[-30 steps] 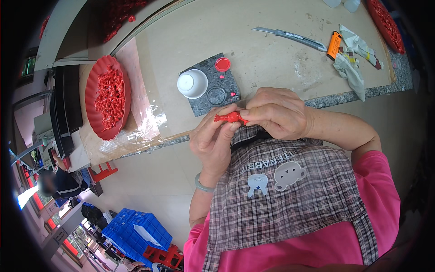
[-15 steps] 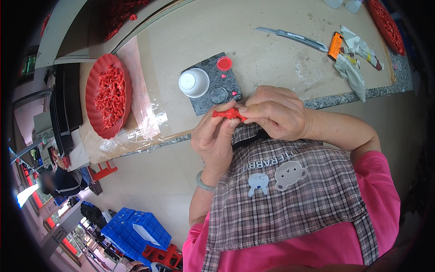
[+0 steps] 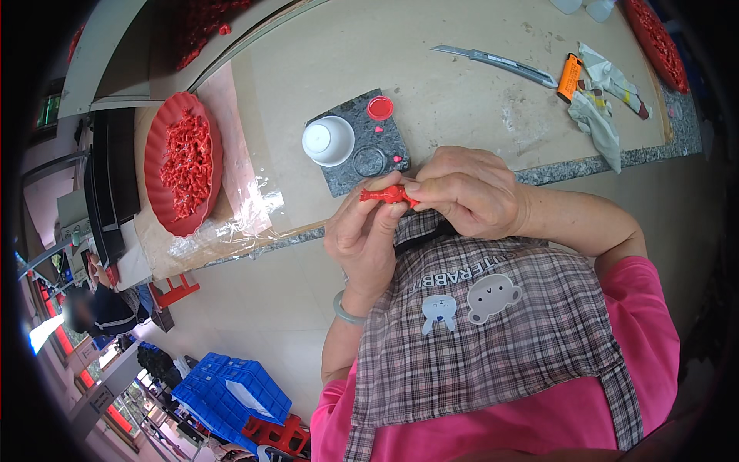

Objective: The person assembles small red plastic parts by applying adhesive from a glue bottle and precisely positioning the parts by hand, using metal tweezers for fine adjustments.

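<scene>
Between left grip (image 3: 363, 237) and right grip (image 3: 473, 191), a small red piece (image 3: 394, 194) sits pinched, seemingly by both.

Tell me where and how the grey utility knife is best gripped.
Probably at mid-handle, pinched across the long edges and coming from the near side: the knife lies flat, its slim pointed end leftward, its right end close to the orange lighter.

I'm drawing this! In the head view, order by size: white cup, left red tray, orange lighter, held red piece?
Left red tray
White cup
Orange lighter and red piece (partly hidden): too alike to rank
</scene>
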### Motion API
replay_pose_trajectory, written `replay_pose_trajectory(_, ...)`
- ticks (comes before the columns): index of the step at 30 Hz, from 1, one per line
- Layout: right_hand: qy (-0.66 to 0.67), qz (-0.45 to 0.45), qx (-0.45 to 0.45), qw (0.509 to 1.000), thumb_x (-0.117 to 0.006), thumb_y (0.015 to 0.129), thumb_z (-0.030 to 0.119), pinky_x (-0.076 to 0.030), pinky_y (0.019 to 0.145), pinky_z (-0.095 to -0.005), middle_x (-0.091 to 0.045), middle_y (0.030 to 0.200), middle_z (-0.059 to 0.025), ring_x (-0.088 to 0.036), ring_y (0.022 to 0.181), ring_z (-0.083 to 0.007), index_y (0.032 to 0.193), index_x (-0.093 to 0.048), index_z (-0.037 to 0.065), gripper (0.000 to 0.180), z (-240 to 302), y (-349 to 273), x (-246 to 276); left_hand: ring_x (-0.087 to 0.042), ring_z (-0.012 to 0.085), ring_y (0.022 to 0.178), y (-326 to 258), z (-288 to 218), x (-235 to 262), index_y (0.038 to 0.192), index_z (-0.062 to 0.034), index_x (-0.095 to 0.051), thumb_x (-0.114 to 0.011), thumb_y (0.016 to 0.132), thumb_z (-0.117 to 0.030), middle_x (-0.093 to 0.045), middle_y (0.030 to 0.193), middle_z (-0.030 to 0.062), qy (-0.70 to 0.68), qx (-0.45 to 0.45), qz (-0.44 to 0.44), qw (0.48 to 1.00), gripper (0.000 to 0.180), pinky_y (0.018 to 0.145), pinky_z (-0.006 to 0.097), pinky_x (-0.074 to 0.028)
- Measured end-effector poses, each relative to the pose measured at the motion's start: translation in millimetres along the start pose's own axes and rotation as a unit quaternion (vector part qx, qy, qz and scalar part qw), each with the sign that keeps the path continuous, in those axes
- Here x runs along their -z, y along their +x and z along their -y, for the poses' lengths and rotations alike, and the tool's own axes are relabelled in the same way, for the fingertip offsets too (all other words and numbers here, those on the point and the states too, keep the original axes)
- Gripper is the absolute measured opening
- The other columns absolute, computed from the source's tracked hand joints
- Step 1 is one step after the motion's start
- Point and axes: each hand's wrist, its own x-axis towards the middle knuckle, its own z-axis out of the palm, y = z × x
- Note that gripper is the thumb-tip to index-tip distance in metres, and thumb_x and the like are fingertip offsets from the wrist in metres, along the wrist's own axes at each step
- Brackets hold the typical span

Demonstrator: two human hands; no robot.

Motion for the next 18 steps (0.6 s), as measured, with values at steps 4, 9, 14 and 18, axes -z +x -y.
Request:
replay_pose_trajectory(4, 0.005, -0.001, -0.001, 1.000, -0.071, 0.076, -0.004, -0.051, 0.052, -0.0305, -0.064, 0.077, -0.0109, -0.064, 0.064, -0.0233, 0.095, -0.064, -0.002, 0.020, -0.1, -0.5, -0.2, -0.065, 0.0180, 0.081, -0.8, 0.1, 0.8, 0.101, 0.0051, -0.067, -0.071, 0.082, -0.004, -0.069, 0.093, 0.0128, -0.002, 0.010, 0.003, 1.000, 0.021, 0.072, 0.027, -0.051)
replay_pose_trajectory(9, 0.012, -0.003, -0.004, 1.000, -0.070, 0.077, -0.004, -0.050, 0.052, -0.0303, -0.064, 0.077, -0.0106, -0.064, 0.063, -0.0231, 0.095, -0.064, -0.002, 0.019, 0.3, -0.4, 0.2, -0.065, 0.0180, 0.081, -0.9, 0.0, 0.1, 0.101, 0.0052, -0.067, -0.071, 0.082, -0.004, -0.070, 0.093, 0.0129, -0.014, 0.013, 0.003, 1.000, 0.021, 0.072, 0.027, -0.051)
replay_pose_trajectory(14, 0.014, -0.001, -0.006, 1.000, -0.070, 0.077, -0.003, -0.050, 0.052, -0.0302, -0.064, 0.077, -0.0105, -0.064, 0.063, -0.0229, 0.095, -0.064, -0.002, 0.019, 0.1, -0.9, 0.1, -0.064, 0.0184, 0.080, -0.3, 0.3, 0.8, 0.100, 0.0053, -0.067, -0.071, 0.082, -0.004, -0.069, 0.093, 0.0127, -0.003, 0.008, 0.007, 1.000, 0.021, 0.072, 0.027, -0.051)
replay_pose_trajectory(18, 0.018, -0.001, -0.009, 1.000, -0.071, 0.077, -0.002, -0.050, 0.052, -0.0302, -0.064, 0.076, -0.0103, -0.063, 0.062, -0.0226, 0.095, -0.064, -0.001, 0.019, 0.5, -1.0, 0.2, -0.064, 0.0185, 0.080, 0.1, 0.0, 0.4, 0.100, 0.0054, -0.067, -0.071, 0.081, -0.004, -0.069, 0.092, 0.0126, -0.005, 0.003, 0.009, 1.000, 0.021, 0.071, 0.028, -0.051)
